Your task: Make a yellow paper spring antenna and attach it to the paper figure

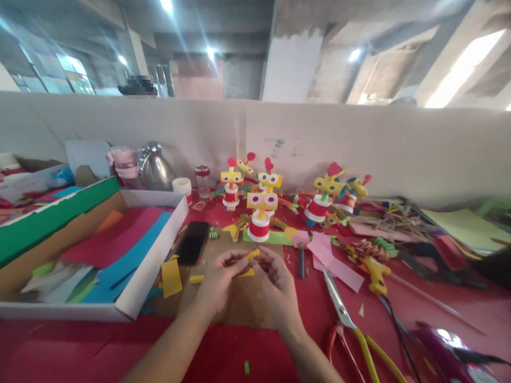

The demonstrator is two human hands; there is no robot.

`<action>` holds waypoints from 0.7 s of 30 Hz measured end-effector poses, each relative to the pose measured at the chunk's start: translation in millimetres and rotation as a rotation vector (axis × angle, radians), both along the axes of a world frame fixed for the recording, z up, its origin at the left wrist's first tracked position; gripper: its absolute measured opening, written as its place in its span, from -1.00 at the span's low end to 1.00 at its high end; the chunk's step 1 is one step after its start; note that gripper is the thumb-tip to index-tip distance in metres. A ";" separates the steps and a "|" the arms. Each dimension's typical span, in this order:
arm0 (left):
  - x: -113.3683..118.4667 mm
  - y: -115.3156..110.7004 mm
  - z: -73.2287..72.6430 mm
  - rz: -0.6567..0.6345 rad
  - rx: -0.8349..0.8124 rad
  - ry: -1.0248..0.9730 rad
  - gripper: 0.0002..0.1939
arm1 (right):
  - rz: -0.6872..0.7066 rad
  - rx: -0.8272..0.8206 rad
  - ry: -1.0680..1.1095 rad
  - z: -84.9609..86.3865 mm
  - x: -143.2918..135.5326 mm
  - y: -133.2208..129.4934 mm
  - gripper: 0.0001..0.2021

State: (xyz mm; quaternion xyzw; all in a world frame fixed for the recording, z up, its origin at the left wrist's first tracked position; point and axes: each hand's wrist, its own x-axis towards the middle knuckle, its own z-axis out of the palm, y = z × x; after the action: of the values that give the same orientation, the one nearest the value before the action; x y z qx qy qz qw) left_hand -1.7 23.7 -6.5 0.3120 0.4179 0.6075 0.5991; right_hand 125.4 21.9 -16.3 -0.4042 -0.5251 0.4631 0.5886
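Observation:
Between the fingertips of both hands is a small yellow folded paper strip [251, 254], pleated like a spring. My left hand [223, 276] pinches it from the left, and my right hand [277, 284] closes on its right end. Below them lies a brown cardboard sheet [247, 314], with a flat yellow paper strip [197, 279] on it, partly hidden behind my left hand. A wider yellow paper piece [171, 277] rests left of the hands. Just beyond them stands a paper-cup robot figure [260, 230] with a yellow head, pink-ringed eyes and pleated arms.
More cup figures [319, 207] stand behind. Left are a white box [154, 252] of coloured paper and a black phone [192, 242]. To the right lie scissors [339, 306], red-handled pliers [339, 340], pink paper strips [335, 263] and a yellow glue gun [375, 274] with its cord.

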 end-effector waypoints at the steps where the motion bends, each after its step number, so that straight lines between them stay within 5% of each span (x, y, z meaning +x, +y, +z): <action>1: -0.6 1.0 -1.3 -0.007 0.002 -0.054 -0.76 | 0.008 -0.001 0.012 1.0 -0.2 -0.1 -0.66; 11: -1.1 3.0 1.7 -0.103 -0.106 -0.290 -0.90 | 0.059 -0.086 0.059 -0.4 -3.1 -0.3 -0.78; 21: -1.4 -0.5 0.1 -0.119 -0.072 -0.048 -0.79 | 0.049 -0.090 0.066 2.9 -3.9 0.2 -0.86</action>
State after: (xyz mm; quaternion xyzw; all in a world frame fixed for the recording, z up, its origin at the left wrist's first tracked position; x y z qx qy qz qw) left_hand -3.0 23.3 -6.5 0.2998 0.4056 0.5626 0.6550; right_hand 121.4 22.1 -13.3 -0.4017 -0.4936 0.5138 0.5754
